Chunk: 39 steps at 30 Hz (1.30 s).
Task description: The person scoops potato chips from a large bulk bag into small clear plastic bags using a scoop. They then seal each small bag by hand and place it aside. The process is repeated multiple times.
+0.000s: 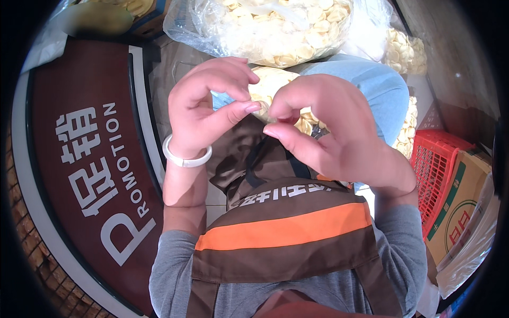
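Note:
My left hand [214, 95], with a white bangle [187, 162] on its wrist, is raised in front of my lap, thumb and index fingertip close together. Just to its right, my right hand [330, 119] has its thumb and index finger curled towards each other. The frame does not settle whether anything thin or clear is between the fingertips. Behind both hands, a clear bag of pale, flat, oval pieces [268, 81] shows between my jeans-covered legs, partly hidden by the fingers. A larger clear plastic bag [286, 39] of the same pieces lies beyond it.
A dark red display panel [95, 131] with white lettering stands at left. Smaller bags of pale pieces [399, 51] lie at upper right. A red plastic crate [433, 167] and a printed cardboard box [461, 206] stand at right. A brown apron [286, 258] covers my front.

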### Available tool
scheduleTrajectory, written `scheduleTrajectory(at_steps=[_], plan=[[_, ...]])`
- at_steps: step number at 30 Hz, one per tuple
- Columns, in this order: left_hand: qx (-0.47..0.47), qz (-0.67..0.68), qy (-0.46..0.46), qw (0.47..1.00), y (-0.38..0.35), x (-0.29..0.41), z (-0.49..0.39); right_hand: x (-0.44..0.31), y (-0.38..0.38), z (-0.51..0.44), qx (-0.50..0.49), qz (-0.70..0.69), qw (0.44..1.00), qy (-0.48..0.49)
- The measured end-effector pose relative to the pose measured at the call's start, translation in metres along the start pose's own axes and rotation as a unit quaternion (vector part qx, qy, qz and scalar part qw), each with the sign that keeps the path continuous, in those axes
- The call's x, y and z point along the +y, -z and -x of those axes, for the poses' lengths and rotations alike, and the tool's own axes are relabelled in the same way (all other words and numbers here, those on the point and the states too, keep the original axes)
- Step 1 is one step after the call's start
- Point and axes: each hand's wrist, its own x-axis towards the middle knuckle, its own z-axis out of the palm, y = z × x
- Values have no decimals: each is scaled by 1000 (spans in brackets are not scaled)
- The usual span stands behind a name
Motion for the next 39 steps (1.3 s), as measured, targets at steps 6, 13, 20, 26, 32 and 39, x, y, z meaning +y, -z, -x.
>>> scheduleTrajectory(at_steps=[6, 13, 20, 26, 32, 39], plan=[[38, -75, -76, 994, -7, 1, 10, 2, 2, 0, -62, 20, 994, 83], [80, -43, -74, 993, -10, 3, 15, 8, 15, -14, -5, -42, 999, 5], [60, -126, -82, 987, -9, 12, 12, 11, 2, -21, -27, 14, 999, 12], [66, -163, -64, 982, -9, 19, 10, 14, -11, -14, 12, 74, 996, 51], [111, -138, -10, 984, -18, 21, 9, 25, -17, -8, 62, 160, 975, 144], [100, -195, -40, 975, -19, 22, 5, 26, -16, -11, 67, 178, 966, 177]])
